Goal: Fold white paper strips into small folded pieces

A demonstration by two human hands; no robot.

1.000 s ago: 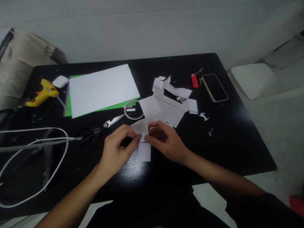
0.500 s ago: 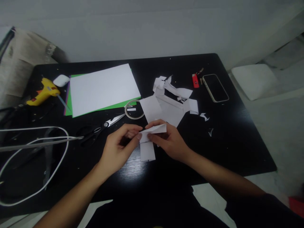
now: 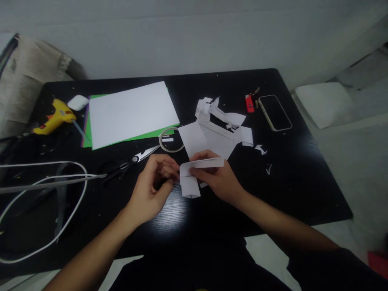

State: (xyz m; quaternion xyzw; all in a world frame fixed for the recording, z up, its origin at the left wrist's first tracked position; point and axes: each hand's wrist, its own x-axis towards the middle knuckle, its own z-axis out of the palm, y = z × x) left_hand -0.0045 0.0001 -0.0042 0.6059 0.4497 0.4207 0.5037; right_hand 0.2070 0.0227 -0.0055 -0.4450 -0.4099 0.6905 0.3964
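My right hand (image 3: 222,182) pinches a folded white paper piece (image 3: 190,186), thumb on its front face and fingers behind. A long paper flap runs along the top of the piece towards the right, and a boxy folded part hangs below my thumb. My left hand (image 3: 154,184) is just left of it, fingers half curled and thumb apart from them. Its fingertips are by the paper's left edge; whether they touch it I cannot tell. Behind my hands lies a roll of tape (image 3: 161,146) beside cut and folded white paper (image 3: 222,141).
Black-handled scissors (image 3: 135,159) lie left of my hands. White paper sheets (image 3: 130,115) rest on coloured ones. A yellow glue gun (image 3: 57,118), a white case (image 3: 78,102) and a white cable (image 3: 81,194) are at left. A red lighter (image 3: 249,104) and a phone (image 3: 275,112) lie right.
My left thumb has come off the paper and the left fingers have drawn slightly away. The paper has turned a little in my right hand, its top flap now reaching further right.
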